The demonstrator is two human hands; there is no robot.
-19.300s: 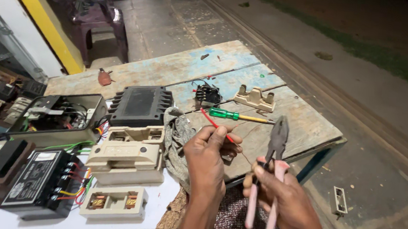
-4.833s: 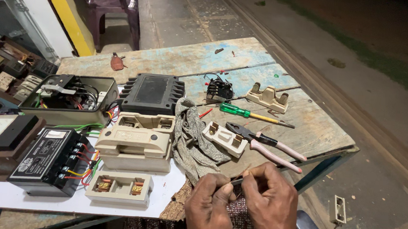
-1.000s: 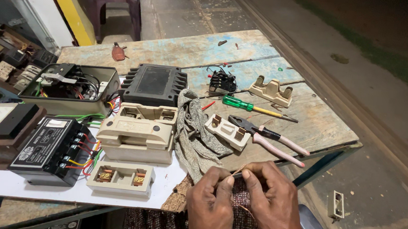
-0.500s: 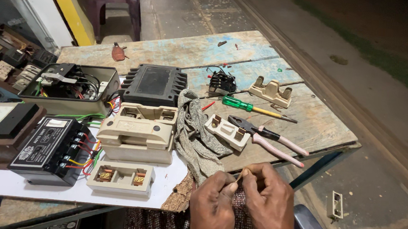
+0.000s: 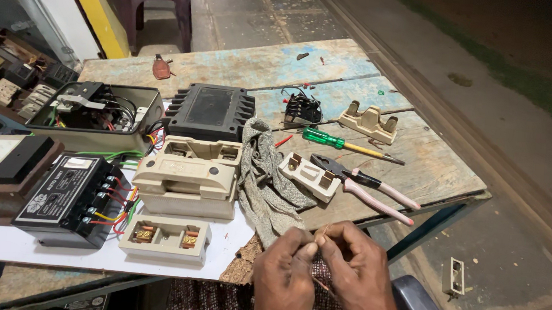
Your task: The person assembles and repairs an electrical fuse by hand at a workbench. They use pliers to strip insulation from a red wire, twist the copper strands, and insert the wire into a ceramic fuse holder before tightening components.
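My left hand [image 5: 285, 280] and my right hand [image 5: 360, 271] meet below the table's near edge, fingertips pinched together on a thin bare wire [image 5: 319, 237] that runs between them. Just beyond them a grey patterned rag [image 5: 262, 181] hangs over the worn wooden table [image 5: 243, 65]. On the boards lie a cream fuse carrier [image 5: 309, 175], pink-handled pliers [image 5: 365, 188] and a green-handled screwdriver [image 5: 345, 144], none of them touched.
Cream fuse units [image 5: 187, 181], a small cream fuse base [image 5: 164, 238], a black finned box [image 5: 211, 110], an open wired metal box [image 5: 95, 114], a black meter [image 5: 67, 199]. Farther back lie another cream fuse base [image 5: 369, 122] and a small black part [image 5: 301, 108]. A dark chair edge [image 5: 421, 306] is by my right forearm.
Both hands stay together on the wire, shifting slightly as the fingers work it. The pliers, held long ago, now lie on the table.
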